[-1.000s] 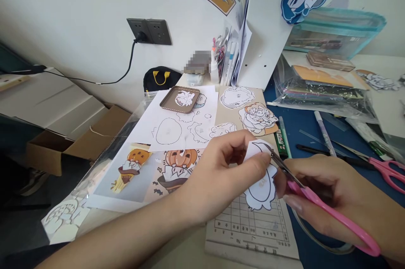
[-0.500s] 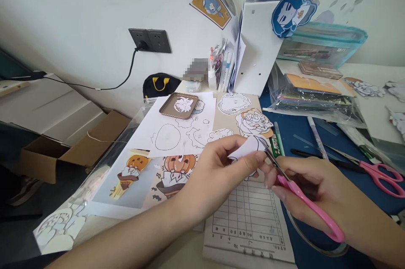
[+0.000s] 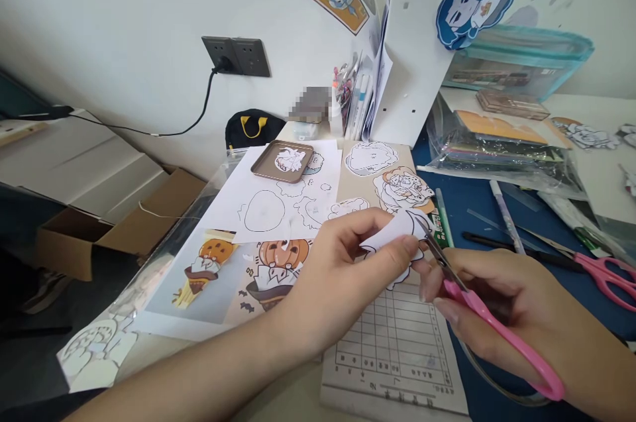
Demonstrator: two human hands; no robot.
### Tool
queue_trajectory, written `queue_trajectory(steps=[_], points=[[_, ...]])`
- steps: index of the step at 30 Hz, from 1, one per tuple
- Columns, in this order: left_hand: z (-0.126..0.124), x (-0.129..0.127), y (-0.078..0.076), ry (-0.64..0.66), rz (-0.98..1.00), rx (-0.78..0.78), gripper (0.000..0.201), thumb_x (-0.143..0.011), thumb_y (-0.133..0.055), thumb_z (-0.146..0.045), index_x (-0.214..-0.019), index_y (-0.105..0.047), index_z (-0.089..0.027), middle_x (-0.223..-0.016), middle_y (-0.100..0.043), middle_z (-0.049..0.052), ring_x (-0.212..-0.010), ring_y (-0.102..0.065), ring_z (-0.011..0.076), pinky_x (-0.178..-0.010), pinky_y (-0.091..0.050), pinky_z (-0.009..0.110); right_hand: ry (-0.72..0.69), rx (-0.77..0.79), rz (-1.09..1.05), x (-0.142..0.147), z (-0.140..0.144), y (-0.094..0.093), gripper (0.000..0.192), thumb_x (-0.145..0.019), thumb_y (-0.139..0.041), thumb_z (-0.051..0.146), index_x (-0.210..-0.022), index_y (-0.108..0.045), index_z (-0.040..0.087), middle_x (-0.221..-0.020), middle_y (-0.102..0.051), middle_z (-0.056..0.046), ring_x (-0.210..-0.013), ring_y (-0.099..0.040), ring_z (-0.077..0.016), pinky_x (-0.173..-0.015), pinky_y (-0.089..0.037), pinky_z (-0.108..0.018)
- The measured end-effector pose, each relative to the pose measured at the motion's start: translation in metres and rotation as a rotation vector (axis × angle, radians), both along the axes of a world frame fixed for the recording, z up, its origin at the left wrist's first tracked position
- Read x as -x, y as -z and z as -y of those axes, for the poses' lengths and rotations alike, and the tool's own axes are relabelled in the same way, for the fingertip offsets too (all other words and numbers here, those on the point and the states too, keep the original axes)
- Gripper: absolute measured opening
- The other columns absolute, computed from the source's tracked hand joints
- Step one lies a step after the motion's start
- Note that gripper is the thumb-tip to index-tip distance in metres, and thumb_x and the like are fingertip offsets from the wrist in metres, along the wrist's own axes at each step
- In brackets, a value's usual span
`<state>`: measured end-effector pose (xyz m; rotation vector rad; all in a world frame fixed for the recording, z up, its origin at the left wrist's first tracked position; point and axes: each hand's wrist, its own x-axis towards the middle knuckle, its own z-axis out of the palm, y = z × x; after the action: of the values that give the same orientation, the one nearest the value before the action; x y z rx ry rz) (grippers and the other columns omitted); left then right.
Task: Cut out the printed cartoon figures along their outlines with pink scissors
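My left hand (image 3: 342,269) pinches a small white paper cutout (image 3: 397,233) with a black outline, held above the desk. My right hand (image 3: 517,316) grips pink-handled scissors (image 3: 477,309), whose metal blades meet the right edge of the cutout. Under both hands lies a printed grid sheet (image 3: 397,349). Pumpkin character stickers (image 3: 278,263) lie just left of my left hand.
A white sheet with outlined shapes (image 3: 278,200) and a small metal tin (image 3: 282,161) lie behind. A second pair of pink scissors (image 3: 603,271), pens (image 3: 504,213) and plastic bags (image 3: 497,147) sit on the blue mat at right. A cardboard box (image 3: 114,223) stands on the floor at left.
The cutout has been turned in my left hand, from hanging face-on a second ago to nearly flat and edge-on. The scissors stay at its right edge.
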<state>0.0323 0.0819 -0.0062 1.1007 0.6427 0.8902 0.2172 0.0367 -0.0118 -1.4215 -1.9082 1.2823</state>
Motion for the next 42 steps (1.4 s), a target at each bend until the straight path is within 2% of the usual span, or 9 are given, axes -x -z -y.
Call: queue_trajectory(steps=[6, 11, 18, 21, 26, 37, 42], points=[[0.002, 0.0, -0.001, 0.001, 0.005, 0.011, 0.017, -0.089, -0.061, -0.02, -0.073, -0.065, -0.015, -0.068, -0.065, -0.002, -0.068, -0.06, 0.0085, -0.068, -0.047, 0.018, 0.017, 0.062, -0.044, 0.003, 0.003, -0.007, 0.013, -0.083, -0.052, 0.015, -0.076, -0.052, 0.026, -0.065, -0.047, 0.003, -0.064, -0.046, -0.0175, -0.052, -0.034, -0.028], [0.003, 0.001, -0.002, 0.031, 0.065, 0.016, 0.018, -0.091, -0.059, -0.018, -0.074, -0.065, -0.016, -0.065, -0.063, -0.004, -0.069, -0.062, 0.0071, -0.069, -0.047, 0.016, 0.018, 0.152, -0.112, 0.004, 0.002, -0.011, 0.014, -0.08, -0.055, 0.015, -0.076, -0.051, 0.028, -0.058, -0.037, 0.007, -0.054, -0.034, -0.0148, -0.048, -0.028, -0.027], [0.003, 0.003, -0.002, 0.042, 0.055, 0.025, 0.018, -0.09, -0.061, -0.019, -0.072, -0.063, -0.016, -0.065, -0.064, -0.004, -0.066, -0.06, 0.0063, -0.066, -0.046, 0.015, 0.007, 0.189, -0.102, 0.004, 0.001, -0.014, 0.014, -0.076, -0.058, 0.014, -0.071, -0.052, 0.026, -0.054, -0.037, 0.009, -0.047, -0.031, -0.0109, -0.043, -0.025, -0.023], [0.002, 0.004, -0.003, 0.03, -0.001, 0.02, 0.019, -0.088, -0.063, -0.019, -0.069, -0.062, -0.015, -0.065, -0.063, -0.004, -0.061, -0.055, 0.006, -0.063, -0.044, 0.016, -0.008, 0.155, -0.078, 0.004, -0.001, -0.018, 0.011, -0.072, -0.06, 0.014, -0.07, -0.055, 0.023, -0.055, -0.045, 0.007, -0.047, -0.036, -0.0104, -0.042, -0.028, -0.022], [-0.001, 0.007, -0.006, 0.052, -0.064, 0.006, 0.022, -0.086, -0.064, -0.021, -0.065, -0.061, -0.014, -0.061, -0.06, -0.003, -0.06, -0.053, 0.0071, -0.061, -0.042, 0.017, 0.002, 0.08, -0.061, 0.004, -0.001, -0.018, 0.01, -0.07, -0.06, 0.014, -0.066, -0.057, 0.023, -0.054, -0.048, 0.006, -0.043, -0.039, -0.01, -0.039, -0.033, -0.021], [-0.001, 0.006, -0.012, 0.087, -0.049, 0.132, 0.019, -0.082, -0.065, -0.018, -0.064, -0.063, -0.014, -0.054, -0.06, -0.003, -0.054, -0.052, 0.0066, -0.058, -0.045, 0.017, -0.035, 0.004, -0.038, 0.0, 0.003, -0.012, 0.015, -0.07, -0.055, 0.012, -0.068, -0.062, 0.026, -0.049, -0.047, 0.007, -0.041, -0.039, -0.0102, -0.037, -0.028, -0.021], [-0.002, 0.007, -0.012, 0.105, -0.065, 0.091, 0.02, -0.083, -0.064, -0.017, -0.063, -0.063, -0.013, -0.055, -0.059, -0.003, -0.055, -0.053, 0.0064, -0.057, -0.044, 0.016, -0.044, -0.02, -0.035, -0.002, 0.003, -0.013, 0.018, -0.069, -0.054, 0.009, -0.069, -0.061, 0.025, -0.051, -0.053, 0.007, -0.042, -0.042, -0.0095, -0.038, -0.031, -0.02]])
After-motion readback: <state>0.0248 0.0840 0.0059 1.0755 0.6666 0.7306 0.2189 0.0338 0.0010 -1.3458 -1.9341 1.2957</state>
